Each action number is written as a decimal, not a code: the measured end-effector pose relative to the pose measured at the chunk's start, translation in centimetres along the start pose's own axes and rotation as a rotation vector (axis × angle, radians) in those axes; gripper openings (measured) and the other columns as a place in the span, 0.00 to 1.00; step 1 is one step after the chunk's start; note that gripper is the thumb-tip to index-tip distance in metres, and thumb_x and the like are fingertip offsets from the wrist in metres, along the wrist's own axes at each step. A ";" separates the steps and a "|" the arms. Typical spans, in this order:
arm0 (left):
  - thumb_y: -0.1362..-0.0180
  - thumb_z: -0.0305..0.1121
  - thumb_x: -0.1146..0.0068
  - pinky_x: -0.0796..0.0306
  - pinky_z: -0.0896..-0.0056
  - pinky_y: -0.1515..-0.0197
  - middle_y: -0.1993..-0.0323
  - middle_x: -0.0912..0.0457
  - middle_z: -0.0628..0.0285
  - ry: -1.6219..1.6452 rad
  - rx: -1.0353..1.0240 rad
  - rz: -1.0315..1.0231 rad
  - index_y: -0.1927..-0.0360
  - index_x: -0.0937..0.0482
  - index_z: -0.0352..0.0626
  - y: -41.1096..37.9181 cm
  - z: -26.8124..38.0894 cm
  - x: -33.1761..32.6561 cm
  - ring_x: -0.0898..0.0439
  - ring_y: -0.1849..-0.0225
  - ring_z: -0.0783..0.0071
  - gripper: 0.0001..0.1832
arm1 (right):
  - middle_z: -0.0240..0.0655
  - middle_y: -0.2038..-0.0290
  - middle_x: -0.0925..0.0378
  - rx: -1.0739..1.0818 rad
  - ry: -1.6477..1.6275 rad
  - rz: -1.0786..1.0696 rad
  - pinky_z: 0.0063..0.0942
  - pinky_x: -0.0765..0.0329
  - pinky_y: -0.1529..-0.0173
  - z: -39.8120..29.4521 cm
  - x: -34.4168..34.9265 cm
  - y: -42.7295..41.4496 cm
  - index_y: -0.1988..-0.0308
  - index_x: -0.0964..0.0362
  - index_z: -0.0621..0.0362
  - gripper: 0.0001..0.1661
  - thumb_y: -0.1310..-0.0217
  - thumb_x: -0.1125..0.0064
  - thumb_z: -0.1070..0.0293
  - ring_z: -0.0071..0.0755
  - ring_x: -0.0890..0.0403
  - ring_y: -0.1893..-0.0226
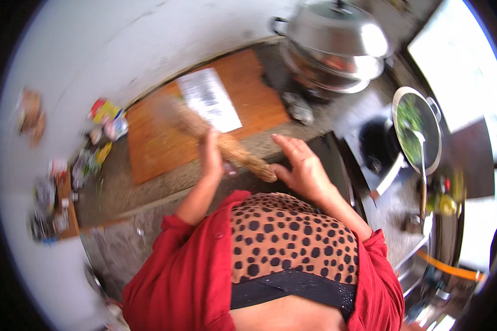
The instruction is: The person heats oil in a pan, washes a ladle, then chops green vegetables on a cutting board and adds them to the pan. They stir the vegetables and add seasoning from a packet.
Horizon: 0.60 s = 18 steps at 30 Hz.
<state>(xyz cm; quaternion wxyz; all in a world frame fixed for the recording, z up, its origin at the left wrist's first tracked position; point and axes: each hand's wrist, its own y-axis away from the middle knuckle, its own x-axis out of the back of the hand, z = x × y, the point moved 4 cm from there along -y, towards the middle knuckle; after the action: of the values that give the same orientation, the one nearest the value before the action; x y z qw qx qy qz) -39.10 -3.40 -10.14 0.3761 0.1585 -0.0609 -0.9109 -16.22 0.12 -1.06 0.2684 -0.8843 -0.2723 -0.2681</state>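
Note:
A straw-coloured whisk broom [232, 149], apparently of bound plant stalks, slants across the middle of the view. Its wide far end is blurred over the orange-brown board [153, 165]. My left hand [211, 155] grips it around the middle, fingers partly hidden behind it. Close to its narrow end is my right hand [300, 163], fingers spread and thumb near the tip; whether the thumb touches it I cannot tell. Beyond the broom, a white sheet [210, 99] bearing blurred print lies on the board.
A lidded metal steamer pot [335, 53] stands behind on the right. Further right, a pan [437, 136] holds leafy greens and a ladle [423, 182]. A cleaver-like knife [387, 178] lies beside it. Small packets [107, 118] sit along the left wall.

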 end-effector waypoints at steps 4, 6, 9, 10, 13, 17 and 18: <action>0.44 0.43 0.44 0.33 0.72 0.56 0.62 0.23 0.60 0.057 -0.125 -0.066 0.59 0.26 0.32 -2.0 -2.2 1.1 0.26 0.60 0.73 0.21 | 0.50 0.46 0.35 0.117 0.135 -0.236 0.40 0.30 0.46 -0.9 -10.1 -2.9 0.37 0.50 0.58 0.48 0.56 0.35 0.72 0.55 0.28 0.51; 0.42 0.48 0.46 0.32 0.73 0.58 0.65 0.23 0.60 -0.016 -0.214 -0.116 0.56 0.30 0.32 -3.0 -2.2 2.8 0.25 0.63 0.74 0.25 | 0.51 0.47 0.35 0.054 0.014 -0.267 0.40 0.29 0.47 -0.2 -12.5 -3.6 0.36 0.51 0.58 0.46 0.55 0.38 0.76 0.57 0.28 0.51; 0.40 0.56 0.53 0.31 0.76 0.77 0.80 0.26 0.63 -0.045 -0.068 -0.278 0.61 0.34 0.37 -4.3 -2.8 6.6 0.27 0.81 0.77 0.26 | 0.55 0.47 0.35 0.009 -0.068 -0.197 0.37 0.28 0.48 0.9 -14.3 -4.5 0.35 0.55 0.61 0.44 0.52 0.47 0.82 0.57 0.28 0.50; 0.38 0.60 0.62 0.34 0.79 0.86 0.83 0.29 0.66 -0.019 -0.116 -0.202 0.65 0.36 0.44 -4.8 -3.5 7.8 0.30 0.87 0.79 0.26 | 0.56 0.46 0.36 -0.054 -0.106 -0.145 0.37 0.29 0.48 1.4 -14.7 -4.8 0.35 0.56 0.62 0.45 0.52 0.47 0.82 0.56 0.28 0.49; 0.37 0.57 0.61 0.33 0.75 0.87 0.83 0.30 0.66 0.094 0.044 -0.008 0.65 0.35 0.46 -6.0 -5.4 13.6 0.30 0.87 0.77 0.23 | 0.59 0.52 0.30 -0.198 -0.068 -0.047 0.39 0.30 0.47 5.4 -16.7 -6.0 0.37 0.54 0.66 0.42 0.51 0.46 0.77 0.56 0.26 0.51; 0.36 0.54 0.60 0.34 0.72 0.89 0.84 0.32 0.66 0.200 0.213 0.234 0.64 0.35 0.46 -7.9 -8.6 21.9 0.31 0.89 0.75 0.20 | 0.59 0.52 0.29 -0.483 0.008 -0.094 0.39 0.29 0.48 12.7 -19.9 -7.3 0.41 0.46 0.68 0.37 0.45 0.42 0.64 0.56 0.26 0.51; 0.35 0.53 0.61 0.35 0.71 0.89 0.84 0.32 0.65 0.216 0.197 0.280 0.63 0.35 0.46 -8.0 -8.6 22.9 0.32 0.89 0.75 0.20 | 0.59 0.53 0.28 -0.608 0.027 -0.123 0.39 0.29 0.48 14.2 -20.7 -7.8 0.42 0.43 0.67 0.36 0.44 0.41 0.59 0.57 0.26 0.51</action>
<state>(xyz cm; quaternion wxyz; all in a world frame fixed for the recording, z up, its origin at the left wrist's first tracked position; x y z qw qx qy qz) -56.89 -13.79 -25.63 0.4859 0.2815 -0.1305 -0.8171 -31.07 7.41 -21.42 -0.0217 -0.9024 -0.2287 -0.3647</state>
